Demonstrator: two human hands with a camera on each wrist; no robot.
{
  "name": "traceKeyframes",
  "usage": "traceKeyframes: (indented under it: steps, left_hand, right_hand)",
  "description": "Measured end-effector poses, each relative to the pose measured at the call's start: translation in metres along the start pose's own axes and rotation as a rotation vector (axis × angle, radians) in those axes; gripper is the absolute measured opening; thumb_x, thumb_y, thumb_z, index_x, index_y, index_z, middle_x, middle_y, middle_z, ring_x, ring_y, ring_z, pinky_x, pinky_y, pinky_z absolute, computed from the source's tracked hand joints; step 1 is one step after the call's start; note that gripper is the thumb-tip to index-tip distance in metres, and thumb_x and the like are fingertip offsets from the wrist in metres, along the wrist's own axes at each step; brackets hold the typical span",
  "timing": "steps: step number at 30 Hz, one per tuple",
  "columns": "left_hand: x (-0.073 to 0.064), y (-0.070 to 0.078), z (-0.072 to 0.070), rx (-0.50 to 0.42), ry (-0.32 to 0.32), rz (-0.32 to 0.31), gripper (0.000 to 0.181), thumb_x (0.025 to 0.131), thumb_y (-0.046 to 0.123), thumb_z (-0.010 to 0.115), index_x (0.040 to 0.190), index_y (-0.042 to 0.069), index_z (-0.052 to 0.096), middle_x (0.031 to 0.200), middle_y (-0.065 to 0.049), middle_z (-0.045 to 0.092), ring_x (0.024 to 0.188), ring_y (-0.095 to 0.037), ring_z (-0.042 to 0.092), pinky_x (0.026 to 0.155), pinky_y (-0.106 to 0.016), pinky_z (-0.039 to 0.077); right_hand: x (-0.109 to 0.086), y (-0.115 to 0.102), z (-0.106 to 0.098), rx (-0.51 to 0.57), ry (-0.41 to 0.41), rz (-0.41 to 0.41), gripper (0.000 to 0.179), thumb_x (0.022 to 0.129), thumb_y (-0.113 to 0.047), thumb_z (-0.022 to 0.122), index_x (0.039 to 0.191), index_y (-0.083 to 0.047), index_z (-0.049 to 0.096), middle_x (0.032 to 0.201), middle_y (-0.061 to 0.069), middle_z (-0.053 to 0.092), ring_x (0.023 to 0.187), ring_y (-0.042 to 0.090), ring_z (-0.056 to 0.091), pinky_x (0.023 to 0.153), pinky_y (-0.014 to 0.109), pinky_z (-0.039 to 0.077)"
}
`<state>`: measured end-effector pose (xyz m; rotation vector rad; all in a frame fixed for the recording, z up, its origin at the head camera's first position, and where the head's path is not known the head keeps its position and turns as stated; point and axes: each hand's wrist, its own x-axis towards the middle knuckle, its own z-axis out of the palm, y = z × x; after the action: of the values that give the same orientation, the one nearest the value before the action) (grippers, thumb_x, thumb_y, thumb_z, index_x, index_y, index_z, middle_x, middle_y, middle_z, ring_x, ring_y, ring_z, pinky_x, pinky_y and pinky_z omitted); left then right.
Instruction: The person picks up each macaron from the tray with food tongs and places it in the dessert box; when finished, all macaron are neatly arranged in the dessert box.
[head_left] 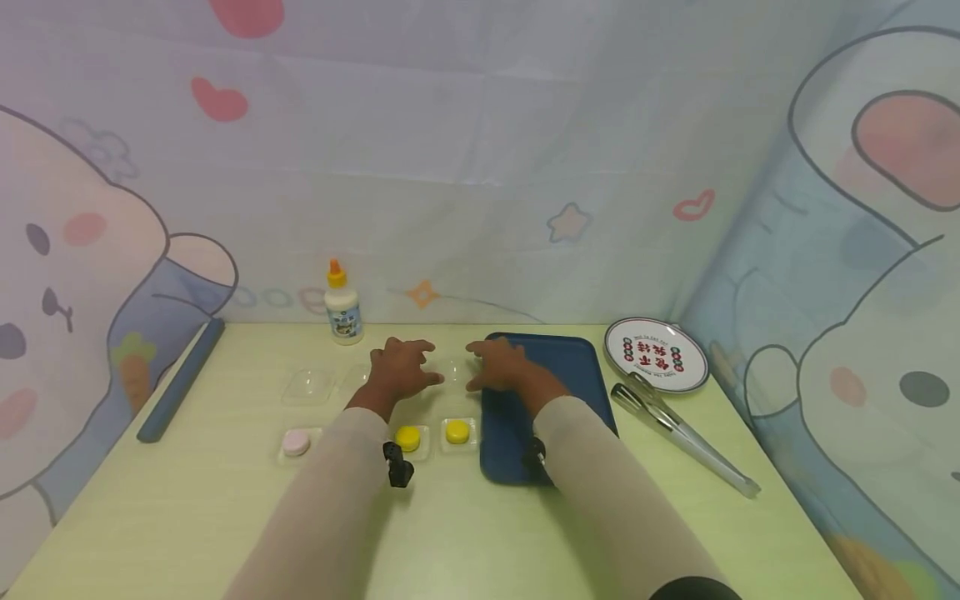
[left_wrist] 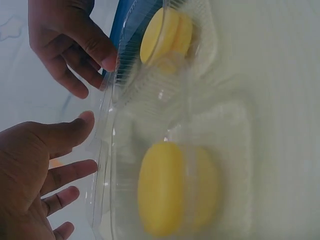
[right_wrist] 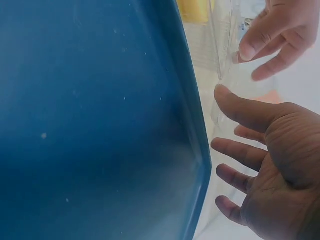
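The plastic lid (head_left: 453,375), probably light, bendy and slick, is best pinched by its side edges, near which left hand (head_left: 401,368) and right hand (head_left: 498,365) sit apart, fingers spread.

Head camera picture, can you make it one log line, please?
left hand: fingers apart, near clear lid | right hand: fingers apart, near blue tray | yellow macarons: in clear containers | contact with lid: unclear

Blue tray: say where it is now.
In the head view, the blue tray lies on the table just right of centre, between a boxed yellow macaron and the metal tongs.
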<state>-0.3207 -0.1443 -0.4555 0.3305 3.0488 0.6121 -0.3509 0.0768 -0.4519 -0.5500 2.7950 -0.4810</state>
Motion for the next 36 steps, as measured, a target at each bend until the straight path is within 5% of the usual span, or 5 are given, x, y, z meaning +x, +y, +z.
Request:
traceKeyframes:
  steps: [14,18,23,30,36]
  left_hand:
    - [0.001,0.015,-0.001,0.017,-0.021,-0.016,0.068,0.096,0.037,0.085,0.155,0.016,0.061,0.132,-0.011,0.079,0.136,-0.043,0.057,0.115,-0.071,0.036]
    - [0.002,0.018,-0.002,-0.019,-0.017,-0.007,0.070,0.096,0.031,0.086,0.158,0.016,0.057,0.134,-0.012,0.078,0.137,-0.043,0.058,0.115,-0.071,0.034]
    - [0.004,0.019,-0.006,-0.074,0.005,0.003,0.076,0.096,0.021,0.085,0.163,0.016,0.050,0.137,-0.012,0.077,0.136,-0.041,0.062,0.112,-0.067,0.034]
    - [0.004,0.017,-0.008,-0.143,0.056,0.012,0.078,0.094,0.012,0.085,0.163,0.009,0.048,0.137,-0.014,0.077,0.130,-0.042,0.068,0.113,-0.067,0.038]
    - [0.002,0.014,-0.010,-0.342,0.123,0.025,0.068,0.093,-0.002,0.081,0.156,0.002,0.056,0.125,-0.019,0.079,0.110,-0.037,0.078,0.099,-0.052,0.062]
  right_hand:
    - [-0.003,-0.004,0.002,0.035,0.049,-0.009,0.072,0.099,-0.023,0.083,0.163,-0.015,0.051,0.157,0.009,0.065,0.160,0.041,0.040,0.131,0.079,0.015]
    - [-0.002,0.001,0.002,0.089,0.114,-0.047,0.065,0.101,-0.016,0.080,0.160,-0.009,0.054,0.152,0.013,0.068,0.150,0.040,0.054,0.129,0.071,0.032]
    - [-0.004,0.007,0.000,0.267,0.213,-0.114,0.056,0.102,-0.002,0.073,0.155,0.002,0.056,0.143,0.023,0.071,0.127,0.041,0.070,0.106,0.051,0.060]
    - [-0.011,0.008,0.000,0.395,0.307,-0.119,0.054,0.103,0.002,0.069,0.155,0.001,0.057,0.136,0.022,0.074,0.126,0.040,0.071,0.105,0.050,0.061]
    - [-0.014,0.006,0.002,0.513,0.335,-0.112,0.050,0.101,0.003,0.071,0.149,0.001,0.062,0.130,0.023,0.075,0.122,0.037,0.073,0.103,0.046,0.062]
